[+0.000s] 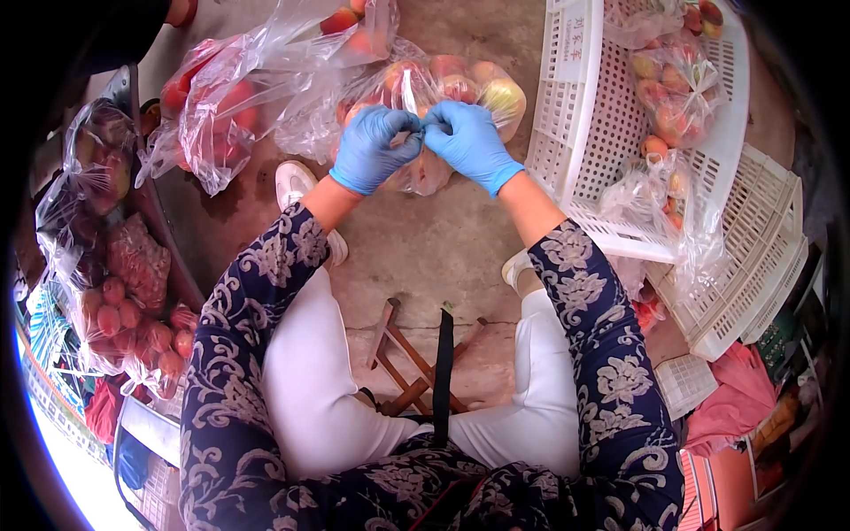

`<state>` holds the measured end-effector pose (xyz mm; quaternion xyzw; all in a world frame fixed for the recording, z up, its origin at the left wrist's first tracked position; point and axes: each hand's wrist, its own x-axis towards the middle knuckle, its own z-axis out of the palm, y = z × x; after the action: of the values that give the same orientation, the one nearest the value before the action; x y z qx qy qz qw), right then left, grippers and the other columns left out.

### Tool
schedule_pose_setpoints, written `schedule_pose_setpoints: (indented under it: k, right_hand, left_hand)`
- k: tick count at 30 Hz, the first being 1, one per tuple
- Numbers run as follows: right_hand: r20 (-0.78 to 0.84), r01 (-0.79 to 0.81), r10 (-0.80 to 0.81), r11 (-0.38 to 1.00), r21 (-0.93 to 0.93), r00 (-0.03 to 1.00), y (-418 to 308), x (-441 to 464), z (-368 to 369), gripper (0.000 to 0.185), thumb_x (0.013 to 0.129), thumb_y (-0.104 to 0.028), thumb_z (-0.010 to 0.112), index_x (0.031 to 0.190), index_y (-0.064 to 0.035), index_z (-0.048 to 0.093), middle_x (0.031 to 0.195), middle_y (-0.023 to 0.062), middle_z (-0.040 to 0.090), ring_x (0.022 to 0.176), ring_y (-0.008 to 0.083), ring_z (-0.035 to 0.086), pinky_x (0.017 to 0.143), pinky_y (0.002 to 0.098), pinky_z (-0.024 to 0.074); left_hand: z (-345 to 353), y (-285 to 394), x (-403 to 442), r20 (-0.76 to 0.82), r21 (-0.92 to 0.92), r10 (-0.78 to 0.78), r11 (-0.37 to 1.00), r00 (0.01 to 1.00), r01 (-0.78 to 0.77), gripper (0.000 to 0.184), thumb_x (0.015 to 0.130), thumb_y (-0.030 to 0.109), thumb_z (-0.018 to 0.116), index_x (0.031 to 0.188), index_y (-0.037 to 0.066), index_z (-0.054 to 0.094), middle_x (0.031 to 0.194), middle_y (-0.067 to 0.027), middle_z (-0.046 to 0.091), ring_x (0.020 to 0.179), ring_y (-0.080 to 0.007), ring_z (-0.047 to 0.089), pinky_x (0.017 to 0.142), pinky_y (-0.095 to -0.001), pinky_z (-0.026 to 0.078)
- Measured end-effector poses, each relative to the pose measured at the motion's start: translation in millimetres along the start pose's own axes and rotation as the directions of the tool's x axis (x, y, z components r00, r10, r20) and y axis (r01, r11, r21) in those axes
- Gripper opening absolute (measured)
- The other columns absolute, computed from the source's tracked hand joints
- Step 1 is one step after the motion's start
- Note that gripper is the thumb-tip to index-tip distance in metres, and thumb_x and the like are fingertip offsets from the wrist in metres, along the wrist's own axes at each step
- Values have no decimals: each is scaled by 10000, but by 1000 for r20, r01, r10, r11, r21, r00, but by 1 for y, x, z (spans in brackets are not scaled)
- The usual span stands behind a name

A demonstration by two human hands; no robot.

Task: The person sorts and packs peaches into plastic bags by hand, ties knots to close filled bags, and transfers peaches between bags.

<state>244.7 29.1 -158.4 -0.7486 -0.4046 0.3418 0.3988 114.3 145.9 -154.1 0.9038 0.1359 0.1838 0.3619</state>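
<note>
My left hand (pixel 376 149) and my right hand (pixel 467 144), both in blue gloves, meet at the top centre. Their fingers are pinched together at the neck of a clear plastic bag (pixel 428 173) of red and yellow fruit (pixel 503 97). The bag lies on the floor beyond my hands, and its near side hangs below them. What exactly each fingertip grips is too small to tell, but it is at the gathered plastic. More clear bags with red fruit (pixel 232 106) lie just left of it.
At the right, a white perforated crate (pixel 567 106) holds bagged fruit (pixel 677 93), with stacked crates (pixel 753 239) beside it. Bags of fruit (pixel 119 310) line the left. A wooden folding stool (pixel 412 389) stands between my legs. A person's foot shows at the top left.
</note>
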Motion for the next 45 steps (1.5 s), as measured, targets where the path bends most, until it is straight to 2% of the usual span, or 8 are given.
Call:
schedule_pose_setpoints:
  k: [9,21,24,30,33,36,42,45]
  right_hand:
    - [3,15,-15,997,-69,1000,-1,1,-2,146,756,-143,594,788,-2,612,728,162,636,656,278,630,630,348,489]
    - [21,6,-5,998,-69,1000,3,3,0,180,740,-218,570,766,-52,633,725,135,643,682,311,605,701,408,443]
    - [63,-13,19,996,-87,998,-1,3,-3,191,742,-231,559,763,-56,633,721,136,640,677,314,601,699,412,429]
    - [65,4,7,985,-170,998,-4,4,-4,157,755,-167,575,799,-22,618,747,159,637,692,313,624,654,385,481]
    - [29,56,-49,945,-323,998,-6,4,0,159,736,-189,563,763,-49,632,718,141,635,675,318,610,663,420,455]
    - [24,37,-30,903,-427,999,-7,4,5,151,708,-203,558,713,-75,637,682,129,628,654,313,597,674,433,430]
    - [18,56,-54,885,-462,998,-8,3,5,134,692,-200,563,681,-78,618,660,131,615,651,312,586,682,425,417]
    - [-31,163,-192,899,-407,981,-3,2,3,124,682,-200,584,643,-83,583,587,140,580,580,328,566,665,422,398]
  left_hand:
    - [-9,-4,7,135,229,176,952,975,-203,170,668,102,712,791,118,595,663,-49,563,631,-231,558,573,-335,458]
    - [-5,-13,7,56,89,194,976,979,-199,107,710,143,660,754,111,568,622,-60,531,572,-240,534,558,-357,435]
    - [-10,-15,4,155,75,204,973,967,-217,189,711,80,688,846,99,559,667,-71,535,621,-257,539,591,-350,440]
    - [-5,-9,11,96,178,246,949,965,-259,113,687,138,660,711,110,552,598,-71,526,552,-252,534,534,-372,432]
    - [-7,-5,13,128,169,229,954,965,-249,109,671,131,658,693,106,554,572,-86,521,531,-262,535,509,-383,429]
    - [-1,-11,2,165,185,130,970,978,-160,182,672,84,689,809,111,571,637,-64,523,599,-247,535,590,-360,435]
    - [0,-10,-1,188,-63,7,998,982,5,186,673,68,679,825,95,576,692,-82,592,640,-258,578,600,-348,461]
    - [0,-6,0,113,-129,-7,991,994,22,73,682,70,642,724,59,583,613,-109,576,553,-272,575,522,-352,451]
